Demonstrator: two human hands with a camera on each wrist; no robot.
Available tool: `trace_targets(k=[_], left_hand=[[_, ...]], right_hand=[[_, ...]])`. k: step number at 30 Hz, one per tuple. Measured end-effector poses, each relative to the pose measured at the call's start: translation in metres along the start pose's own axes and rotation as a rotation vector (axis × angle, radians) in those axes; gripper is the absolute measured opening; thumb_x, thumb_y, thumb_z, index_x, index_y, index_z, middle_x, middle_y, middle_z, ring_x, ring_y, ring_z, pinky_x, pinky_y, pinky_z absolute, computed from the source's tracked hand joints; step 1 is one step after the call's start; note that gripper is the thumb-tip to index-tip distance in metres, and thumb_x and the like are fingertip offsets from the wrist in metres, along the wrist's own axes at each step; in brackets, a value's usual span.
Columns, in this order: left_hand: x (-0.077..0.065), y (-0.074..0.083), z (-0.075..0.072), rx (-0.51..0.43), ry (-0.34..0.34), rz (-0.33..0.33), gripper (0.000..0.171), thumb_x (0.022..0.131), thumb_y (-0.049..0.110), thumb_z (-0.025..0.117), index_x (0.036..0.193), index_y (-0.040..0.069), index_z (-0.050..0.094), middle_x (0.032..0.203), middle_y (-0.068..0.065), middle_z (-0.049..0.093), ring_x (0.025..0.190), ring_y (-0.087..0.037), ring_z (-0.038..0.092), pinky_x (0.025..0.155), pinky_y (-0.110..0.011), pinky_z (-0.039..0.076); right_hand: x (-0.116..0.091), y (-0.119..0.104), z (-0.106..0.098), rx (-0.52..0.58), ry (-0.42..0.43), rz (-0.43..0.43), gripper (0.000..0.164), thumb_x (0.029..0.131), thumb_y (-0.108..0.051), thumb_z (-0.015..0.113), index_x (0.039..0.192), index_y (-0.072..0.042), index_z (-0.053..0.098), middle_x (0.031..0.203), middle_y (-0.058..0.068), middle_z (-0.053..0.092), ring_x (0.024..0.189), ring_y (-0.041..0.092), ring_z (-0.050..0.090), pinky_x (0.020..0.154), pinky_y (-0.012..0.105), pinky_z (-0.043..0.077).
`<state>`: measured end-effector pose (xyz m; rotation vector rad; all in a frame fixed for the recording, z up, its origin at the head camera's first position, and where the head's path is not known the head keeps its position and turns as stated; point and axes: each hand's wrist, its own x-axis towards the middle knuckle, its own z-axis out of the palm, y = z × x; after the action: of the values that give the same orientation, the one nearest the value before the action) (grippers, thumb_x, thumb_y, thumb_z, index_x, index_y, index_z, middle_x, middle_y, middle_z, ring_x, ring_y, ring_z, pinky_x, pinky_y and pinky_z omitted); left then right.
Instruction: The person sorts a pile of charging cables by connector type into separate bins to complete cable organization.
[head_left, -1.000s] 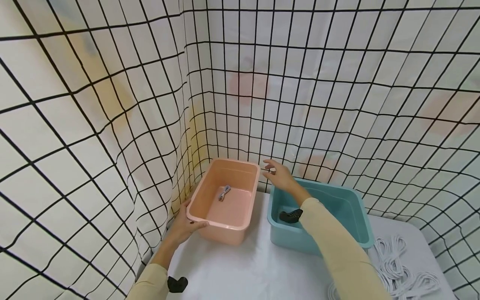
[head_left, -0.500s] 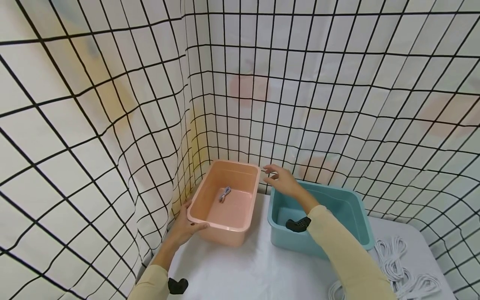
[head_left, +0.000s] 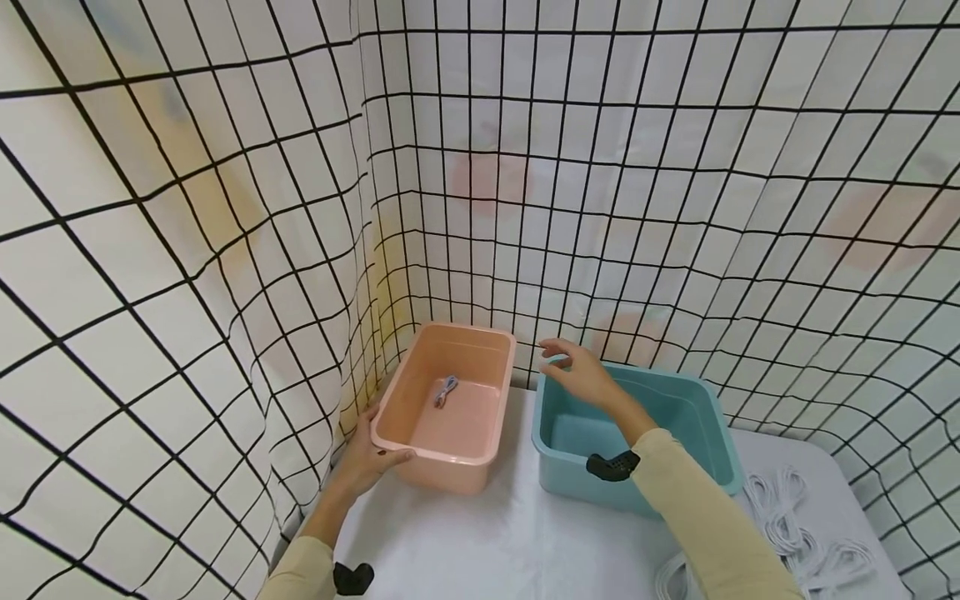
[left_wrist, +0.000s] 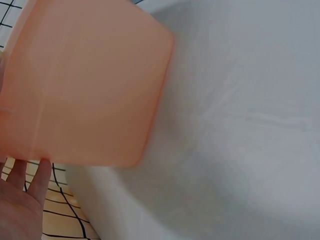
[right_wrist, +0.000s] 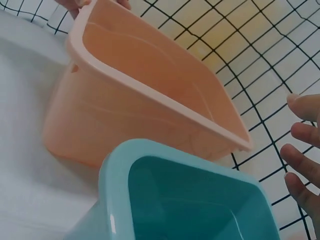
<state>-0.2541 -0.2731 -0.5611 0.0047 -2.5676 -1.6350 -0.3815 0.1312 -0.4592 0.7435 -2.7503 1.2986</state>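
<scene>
A peach plastic basin stands at the left of the white-covered table, and my left hand holds its near left corner. The thumb lies along the front rim, the other fingers against the left side. In the left wrist view, fingers touch the basin's outer wall. Inside the basin lies a small tied bundle of pale cord. My right hand is over the far left corner of a teal basin, holding nothing. Its fingers are spread and slightly bent in the right wrist view.
Several coils of white cord lie on the table right of the teal basin, partly behind the right sleeve. Black grid netting over white cloth walls the left, back and right sides. A narrow gap separates the basins.
My right hand has drawn back a little, rightward and nearer me, away from the peach basin and over the teal one. The left hand keeps its hold, and the cord bundle has not moved.
</scene>
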Motion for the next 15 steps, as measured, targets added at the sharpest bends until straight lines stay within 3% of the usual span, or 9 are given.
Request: trace_targets(k=[7,15], left_hand=[[-0.003,0.001,0.001,-0.002,-0.005,-0.009,0.119,0.078,0.031,0.094,0.162,0.007,0.014,0.151,-0.029,0.041,0.130,-0.045,0.052,0.107,-0.056,0.046],[-0.002,0.001,0.002,-0.028,-0.024,-0.043,0.119,0.078,0.030,0.094,0.163,0.012,0.012,0.155,-0.026,0.037,0.135,-0.045,0.048,0.110,-0.055,0.044]], right_hand=[[-0.023,0.006,-0.008,0.023,0.036,0.007,0.049,0.102,-0.019,0.070,0.148,-0.009,0.055,0.133,0.015,0.063,0.113,0.037,0.066,0.084,0.049,0.061],[-0.048,0.019,-0.025,0.006,0.084,0.036,0.051,0.102,-0.027,0.070,0.148,-0.011,0.055,0.133,0.015,0.064,0.113,0.037,0.066,0.084,0.050,0.060]])
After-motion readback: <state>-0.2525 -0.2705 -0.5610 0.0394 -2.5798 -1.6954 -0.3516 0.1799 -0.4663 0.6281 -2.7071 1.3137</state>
